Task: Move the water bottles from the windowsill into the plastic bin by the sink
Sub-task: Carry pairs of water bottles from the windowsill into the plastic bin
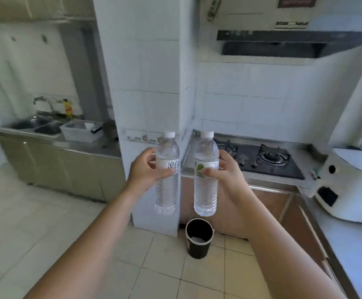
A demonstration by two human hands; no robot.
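Observation:
Two clear water bottles with white caps are held upright in the air in front of me. My left hand (146,169) grips the left bottle (167,190) around its white label. My right hand (225,173) grips the right bottle (206,190) at its label, thumb across the front. The white plastic bin (82,133) stands on the steel counter at the far left, just right of the double sink (36,126). It holds a few items I cannot make out. The windowsill is out of view.
A tiled white pillar (150,93) stands right behind the bottles, between the sink counter and the gas stove (262,160). A black waste bucket (199,237) sits on the floor at the pillar's foot. A white appliance (348,184) sits on the right counter. Tiled floor spreads to the left.

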